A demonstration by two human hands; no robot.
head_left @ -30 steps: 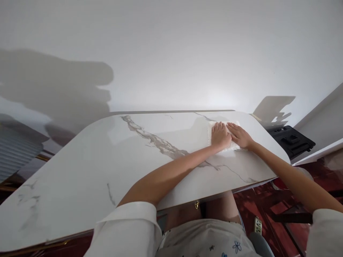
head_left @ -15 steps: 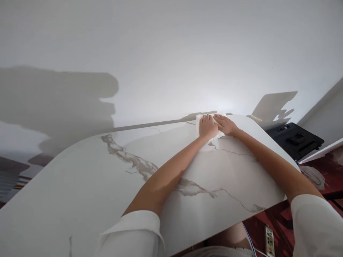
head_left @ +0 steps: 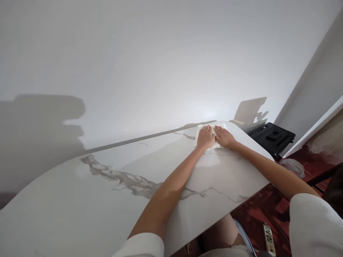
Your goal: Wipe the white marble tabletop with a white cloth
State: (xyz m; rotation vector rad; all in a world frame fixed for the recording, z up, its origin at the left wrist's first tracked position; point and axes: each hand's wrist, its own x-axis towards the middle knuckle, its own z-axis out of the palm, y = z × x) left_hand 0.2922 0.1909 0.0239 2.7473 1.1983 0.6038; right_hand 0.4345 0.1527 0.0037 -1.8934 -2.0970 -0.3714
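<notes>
A white cloth [head_left: 215,145] with a wavy edge lies spread on the white marble-patterned table [head_left: 93,207], close to its far right end by the wall. My left hand [head_left: 206,137] presses down on the cloth's left part, fingers lying flat and pointing away from me. Beside it, my right hand [head_left: 224,136] rests on the cloth's right part, its fingers stretched out and angled to the left. The two hands are close together, and they cover much of the cloth.
Along the table's back edge runs a pale wall [head_left: 150,71]. A black case [head_left: 273,137] stands past the right end, with a clear plastic bag [head_left: 293,167] on the red floor [head_left: 257,210]. Below the near edge lies a power strip [head_left: 269,238].
The view has turned to the right, so the table and case appear further left. Both hands remain on the cloth, which now sits slightly nearer the table's right end.
</notes>
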